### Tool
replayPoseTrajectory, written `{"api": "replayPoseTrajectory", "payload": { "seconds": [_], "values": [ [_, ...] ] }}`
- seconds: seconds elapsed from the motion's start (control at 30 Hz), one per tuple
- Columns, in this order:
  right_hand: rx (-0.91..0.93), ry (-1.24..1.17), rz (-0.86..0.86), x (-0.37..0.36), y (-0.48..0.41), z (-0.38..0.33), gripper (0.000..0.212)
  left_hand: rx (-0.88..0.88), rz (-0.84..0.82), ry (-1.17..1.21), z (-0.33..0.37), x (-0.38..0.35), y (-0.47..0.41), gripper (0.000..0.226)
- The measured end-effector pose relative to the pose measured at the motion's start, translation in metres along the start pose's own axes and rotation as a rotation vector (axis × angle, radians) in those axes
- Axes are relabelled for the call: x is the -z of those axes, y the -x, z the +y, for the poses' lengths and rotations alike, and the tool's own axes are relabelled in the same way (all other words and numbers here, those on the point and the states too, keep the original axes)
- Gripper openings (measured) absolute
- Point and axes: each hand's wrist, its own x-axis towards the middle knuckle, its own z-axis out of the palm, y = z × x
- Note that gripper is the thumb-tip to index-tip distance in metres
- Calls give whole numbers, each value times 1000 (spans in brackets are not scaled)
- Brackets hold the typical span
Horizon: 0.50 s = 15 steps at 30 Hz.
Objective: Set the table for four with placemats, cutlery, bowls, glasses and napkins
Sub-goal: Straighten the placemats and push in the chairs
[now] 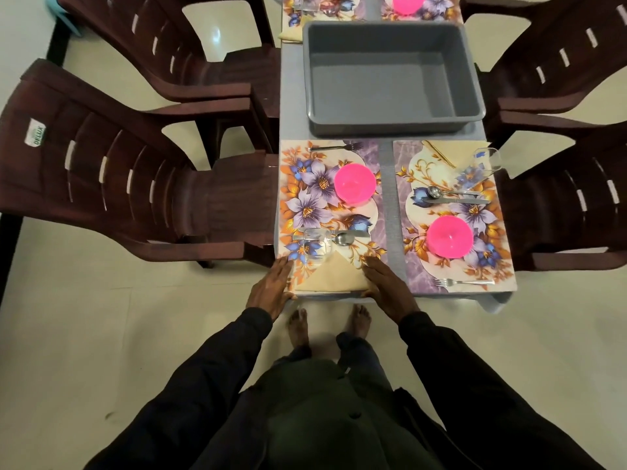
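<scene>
A folded beige napkin lies at the near edge of the floral placemat on the near left. My left hand rests flat at the napkin's left side and my right hand lies flat at its right side, fingers straight. On this mat are a pink bowl, a clear glass, a spoon with a knife, and a fork. The near right placemat holds a pink bowl, a glass, a napkin, a spoon and knife and a fork.
A grey plastic tub with nothing in it stands mid-table. Two more set placemats show at the far end, one with a pink bowl. Dark brown plastic chairs flank both sides. My bare feet stand at the table's near edge.
</scene>
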Motion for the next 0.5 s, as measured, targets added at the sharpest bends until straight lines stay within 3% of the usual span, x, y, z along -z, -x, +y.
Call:
{"api": "replayPoseTrajectory", "payload": {
  "seconds": [0.13, 0.3, 0.4, 0.5],
  "values": [
    [11, -13, 1, 0, -1, 5, 66, 4, 19, 27, -2, -4, 2, 93],
    [-36, -55, -28, 0, -5, -1, 81, 36, 36, 86, 6, 7, 2, 91],
    [-55, -103, 40, -3, -8, -9, 69, 79, 63, 177, 14, 20, -2, 86],
    [-66, -96, 197, -2, -14, -16, 43, 73, 87, 254, 22, 33, -12, 82]
  ]
}}
